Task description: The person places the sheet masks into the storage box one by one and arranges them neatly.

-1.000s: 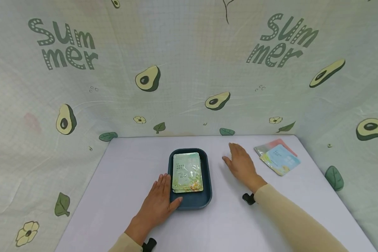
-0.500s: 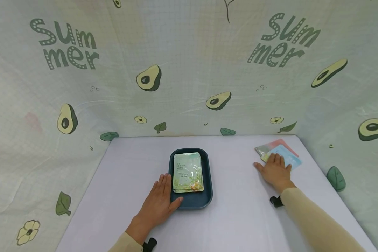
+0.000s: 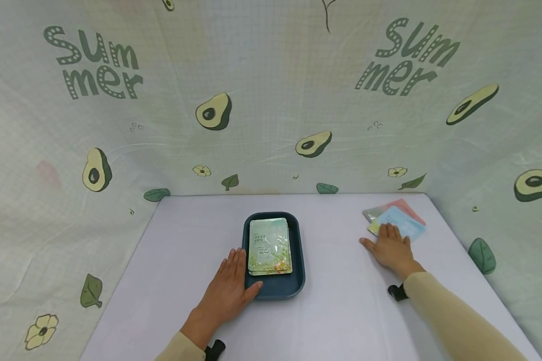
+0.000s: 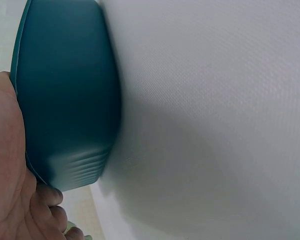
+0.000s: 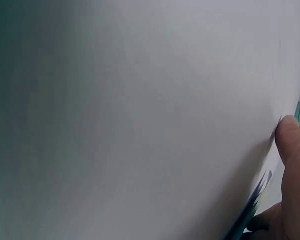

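Note:
Against the left rim of a dark blue tray (image 3: 277,289) lies my left hand (image 3: 226,286), fingers straight, thumb over the near corner. The left wrist view shows the tray's outer wall (image 4: 70,75) beside the palm. A green sheet-mask packet (image 3: 268,245) lies in the tray on top of another one. At the right, my right hand (image 3: 392,253) rests its fingertips on the near part of a light blue packet (image 3: 402,220), thumb spread to the left. Under the blue one is a pink and silver packet (image 3: 405,205). In the right wrist view the thumb (image 5: 290,135) touches the tabletop.
A white tabletop (image 3: 334,260) holds the tray and packets. Behind and at the sides hangs a pale cloth (image 3: 262,75) printed with avocados, leaves and lettering. Dark wrist cameras (image 3: 396,292) sit under both sleeves.
My right hand has moved right from beside the tray onto the blue packet. Since half a second ago, both right-hand packets have slid slightly left with it. The left hand stays at the tray.

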`<state>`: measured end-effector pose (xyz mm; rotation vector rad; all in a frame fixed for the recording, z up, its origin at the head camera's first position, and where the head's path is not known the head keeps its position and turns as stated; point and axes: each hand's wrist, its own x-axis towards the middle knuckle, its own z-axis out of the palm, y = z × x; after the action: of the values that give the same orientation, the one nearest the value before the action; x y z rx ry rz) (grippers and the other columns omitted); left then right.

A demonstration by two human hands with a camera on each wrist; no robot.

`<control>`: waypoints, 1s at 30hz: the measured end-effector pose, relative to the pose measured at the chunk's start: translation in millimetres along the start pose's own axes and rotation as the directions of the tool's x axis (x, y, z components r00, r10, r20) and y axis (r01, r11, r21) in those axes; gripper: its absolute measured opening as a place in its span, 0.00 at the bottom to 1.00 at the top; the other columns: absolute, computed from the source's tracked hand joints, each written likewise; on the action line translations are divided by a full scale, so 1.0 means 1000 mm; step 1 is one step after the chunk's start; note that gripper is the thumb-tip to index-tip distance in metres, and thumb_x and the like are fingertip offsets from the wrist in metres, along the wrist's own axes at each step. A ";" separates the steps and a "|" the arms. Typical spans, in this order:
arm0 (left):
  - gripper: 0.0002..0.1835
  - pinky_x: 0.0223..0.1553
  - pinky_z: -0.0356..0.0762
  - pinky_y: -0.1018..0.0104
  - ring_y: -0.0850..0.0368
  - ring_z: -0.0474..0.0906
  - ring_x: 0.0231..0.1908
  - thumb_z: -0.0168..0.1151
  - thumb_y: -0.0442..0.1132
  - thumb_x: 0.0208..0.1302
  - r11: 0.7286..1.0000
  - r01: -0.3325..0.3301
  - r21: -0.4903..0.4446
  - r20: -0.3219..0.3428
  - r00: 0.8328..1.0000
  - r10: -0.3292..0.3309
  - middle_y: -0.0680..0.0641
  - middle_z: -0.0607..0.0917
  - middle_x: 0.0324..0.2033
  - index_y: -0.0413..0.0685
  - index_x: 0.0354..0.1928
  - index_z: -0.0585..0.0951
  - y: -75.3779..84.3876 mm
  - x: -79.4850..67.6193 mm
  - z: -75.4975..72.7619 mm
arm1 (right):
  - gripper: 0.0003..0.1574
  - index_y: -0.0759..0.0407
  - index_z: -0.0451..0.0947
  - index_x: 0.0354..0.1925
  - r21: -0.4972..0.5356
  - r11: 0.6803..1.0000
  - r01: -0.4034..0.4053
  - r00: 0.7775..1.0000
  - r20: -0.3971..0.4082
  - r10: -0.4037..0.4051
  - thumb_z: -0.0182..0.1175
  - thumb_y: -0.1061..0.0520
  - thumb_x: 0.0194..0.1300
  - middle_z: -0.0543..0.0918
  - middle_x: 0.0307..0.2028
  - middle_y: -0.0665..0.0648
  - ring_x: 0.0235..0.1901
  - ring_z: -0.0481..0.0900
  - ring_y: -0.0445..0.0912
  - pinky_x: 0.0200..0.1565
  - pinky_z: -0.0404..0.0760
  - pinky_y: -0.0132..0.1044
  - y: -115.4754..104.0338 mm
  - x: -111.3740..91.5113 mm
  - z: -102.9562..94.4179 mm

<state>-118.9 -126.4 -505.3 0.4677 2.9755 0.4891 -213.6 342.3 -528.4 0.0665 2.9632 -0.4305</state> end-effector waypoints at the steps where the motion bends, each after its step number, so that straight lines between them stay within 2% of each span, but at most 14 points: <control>1: 0.53 0.81 0.54 0.40 0.38 0.45 0.84 0.50 0.69 0.77 1.000 0.000 -0.001 0.000 1.000 0.000 0.34 0.54 0.83 0.35 0.83 0.51 0.000 0.000 0.000 | 0.68 0.85 0.42 0.77 -0.005 1.000 0.023 1.000 -0.007 -0.023 0.43 0.24 0.79 0.44 0.76 0.88 0.76 0.42 0.82 0.70 0.42 0.83 -0.002 -0.001 0.002; 7: 0.52 0.81 0.53 0.40 0.39 0.45 0.84 0.50 0.69 0.77 1.000 0.004 -0.006 0.002 1.000 -0.004 0.34 0.54 0.83 0.35 0.83 0.51 -0.001 0.000 0.001 | 0.61 0.81 0.52 0.77 -0.040 0.983 0.178 0.983 -0.024 -0.179 0.48 0.28 0.80 0.54 0.77 0.83 0.78 0.49 0.78 0.72 0.47 0.80 -0.025 -0.010 0.013; 12: 0.52 0.81 0.53 0.40 0.39 0.45 0.84 0.50 0.69 0.77 1.000 0.002 0.008 0.010 1.000 -0.002 0.34 0.54 0.83 0.35 0.83 0.51 0.000 0.000 0.000 | 0.56 0.77 0.59 0.76 -0.069 0.941 0.331 0.943 -0.013 -0.333 0.53 0.32 0.79 0.61 0.77 0.78 0.78 0.55 0.73 0.73 0.54 0.76 -0.052 -0.025 0.022; 17: 0.52 0.81 0.52 0.40 0.39 0.44 0.84 0.49 0.69 0.78 1.000 -0.002 0.008 0.023 1.000 0.002 0.35 0.53 0.83 0.35 0.84 0.50 0.000 0.000 -0.001 | 0.53 0.72 0.62 0.77 -0.084 0.902 0.424 0.905 0.009 -0.424 0.55 0.32 0.78 0.64 0.78 0.72 0.79 0.58 0.68 0.75 0.57 0.72 -0.072 -0.040 0.031; 21: 0.52 0.81 0.52 0.40 0.39 0.43 0.84 0.49 0.68 0.78 1.000 -0.010 0.012 0.036 0.999 0.010 0.34 0.52 0.83 0.35 0.84 0.49 0.000 0.000 -0.003 | 0.50 0.69 0.65 0.77 -0.081 0.883 0.462 0.887 0.018 -0.462 0.56 0.32 0.77 0.67 0.77 0.70 0.78 0.61 0.66 0.75 0.59 0.71 -0.082 -0.048 0.035; 24: 0.52 0.81 0.52 0.40 0.39 0.43 0.84 0.49 0.68 0.78 1.000 -0.020 0.014 0.040 0.999 0.020 0.34 0.52 0.83 0.35 0.84 0.48 -0.002 0.001 -0.005 | 0.49 0.70 0.66 0.76 -0.073 0.876 0.476 0.879 -0.002 -0.477 0.59 0.34 0.77 0.69 0.75 0.70 0.76 0.65 0.67 0.74 0.62 0.69 -0.083 -0.047 0.030; 28: 0.52 0.81 0.52 0.41 0.39 0.43 0.84 0.48 0.68 0.78 0.999 -0.024 0.021 0.046 0.999 0.023 0.34 0.51 0.83 0.35 0.84 0.48 -0.003 0.002 -0.004 | 0.50 0.70 0.66 0.75 -0.122 0.882 0.455 0.880 -0.093 -0.466 0.64 0.36 0.74 0.73 0.71 0.71 0.70 0.71 0.68 0.69 0.70 0.68 -0.073 -0.027 0.016; 30: 0.52 0.81 0.52 0.41 0.39 0.42 0.84 0.48 0.68 0.79 1.000 -0.020 0.021 0.049 0.999 0.019 0.35 0.51 0.83 0.35 0.84 0.47 -0.003 0.003 -0.005 | 0.52 0.69 0.66 0.75 -0.171 0.891 0.420 0.887 -0.132 -0.443 0.65 0.34 0.72 0.75 0.68 0.71 0.67 0.73 0.68 0.66 0.73 0.67 -0.065 -0.013 0.011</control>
<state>-122.9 -130.0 -502.0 0.5035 2.9349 0.4410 -203.9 276.7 -518.6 -0.6171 3.1548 -0.2756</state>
